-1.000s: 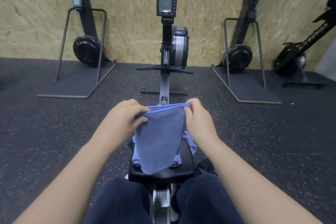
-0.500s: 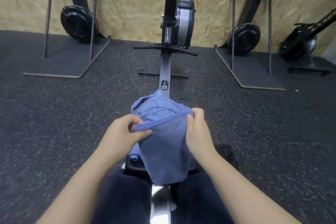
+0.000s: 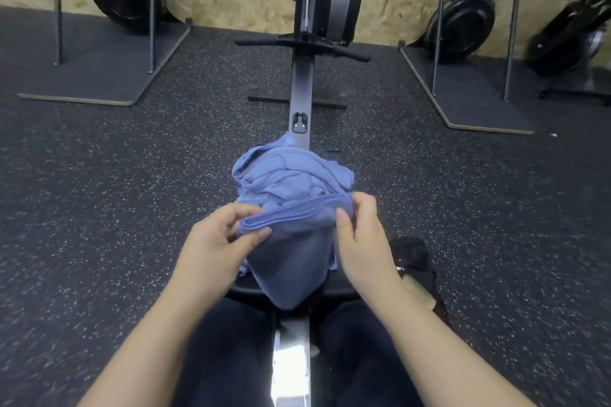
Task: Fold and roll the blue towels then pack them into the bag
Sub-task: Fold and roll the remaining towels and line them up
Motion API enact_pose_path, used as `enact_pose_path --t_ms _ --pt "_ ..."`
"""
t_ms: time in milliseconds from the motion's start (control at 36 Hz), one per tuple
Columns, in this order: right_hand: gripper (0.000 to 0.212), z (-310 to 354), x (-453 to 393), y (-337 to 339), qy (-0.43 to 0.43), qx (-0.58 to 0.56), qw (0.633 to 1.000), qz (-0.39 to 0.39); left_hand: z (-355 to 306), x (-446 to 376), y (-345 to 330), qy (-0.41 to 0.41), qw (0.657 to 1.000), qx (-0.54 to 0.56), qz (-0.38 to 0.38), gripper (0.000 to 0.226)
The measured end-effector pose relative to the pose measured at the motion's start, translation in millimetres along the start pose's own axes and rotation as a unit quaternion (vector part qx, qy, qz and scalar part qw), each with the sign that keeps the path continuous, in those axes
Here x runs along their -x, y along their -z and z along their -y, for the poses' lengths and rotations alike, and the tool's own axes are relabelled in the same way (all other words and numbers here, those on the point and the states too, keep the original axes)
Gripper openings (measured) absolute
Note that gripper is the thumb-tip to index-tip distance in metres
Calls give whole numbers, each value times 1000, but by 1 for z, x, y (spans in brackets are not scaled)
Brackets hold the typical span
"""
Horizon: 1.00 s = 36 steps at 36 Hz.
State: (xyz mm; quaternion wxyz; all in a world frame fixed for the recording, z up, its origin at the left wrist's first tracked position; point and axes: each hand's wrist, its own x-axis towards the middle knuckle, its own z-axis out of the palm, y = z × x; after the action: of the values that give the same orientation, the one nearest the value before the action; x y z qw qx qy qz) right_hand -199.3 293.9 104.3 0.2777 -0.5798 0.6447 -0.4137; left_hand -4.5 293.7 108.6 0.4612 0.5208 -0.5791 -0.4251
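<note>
Head view: bare speckled floor (image 3: 99, 208) spreads wide to the left and right of the rower rail (image 3: 301, 89). The left hand (image 3: 215, 241) and right hand (image 3: 362, 238) each pinch an end of the folded blue towel (image 3: 291, 261) by its top hem, and it hangs over the black seat (image 3: 340, 287). Just beyond lies a crumpled towel pile (image 3: 291, 175). Near right, a dark bag (image 3: 416, 261) is partly hidden by the right forearm.
</note>
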Motion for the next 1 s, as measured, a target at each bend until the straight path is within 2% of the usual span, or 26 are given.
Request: enact_pose_path --t_ms 56,83,139,222,250,278,306,333,361,417,528,694,1000 --pt "38 1 -4 1 24 6 1000 14 -11 -3 3 -26 1000 -15 -8 30" --pt "37 4 -6 2 45 7 999 15 -16 -4 5 -36 999 -18 -12 31" --pt "21 11 -9 7 107 30 994 -15 -25 -5 8 -67 997 -19 -38 34" --pt "24 20 -8 13 182 62 975 -108 -30 -7 10 -124 985 -44 -110 27" --pt "21 20 -8 13 191 97 971 -110 -29 -8 9 -129 984 -74 -103 28" --pt "18 18 -10 12 178 138 970 -89 -26 -9 9 -119 984 -113 -68 32" --pt "25 17 -9 12 138 166 975 -57 -23 -10 8 -99 983 -155 -19 36" --pt "31 13 -8 12 102 170 980 -33 -19 -9 8 -83 979 -184 16 38" --pt "27 12 -8 16 93 161 982 -37 -18 -8 8 -79 979 -185 28 39" --pt "14 17 -9 27 102 133 984 -61 -25 -8 10 -98 984 -148 5 39" --pt "22 28 -7 38 82 102 990 -46 -38 -8 7 -104 986 -132 -7 33" --pt "14 32 3 39 58 69 995 -43 -36 -4 3 -81 990 -114 -14 33" --pt "14 23 2 27 36 52 998 -24 -20 -3 3 -66 998 -19 -13 33"
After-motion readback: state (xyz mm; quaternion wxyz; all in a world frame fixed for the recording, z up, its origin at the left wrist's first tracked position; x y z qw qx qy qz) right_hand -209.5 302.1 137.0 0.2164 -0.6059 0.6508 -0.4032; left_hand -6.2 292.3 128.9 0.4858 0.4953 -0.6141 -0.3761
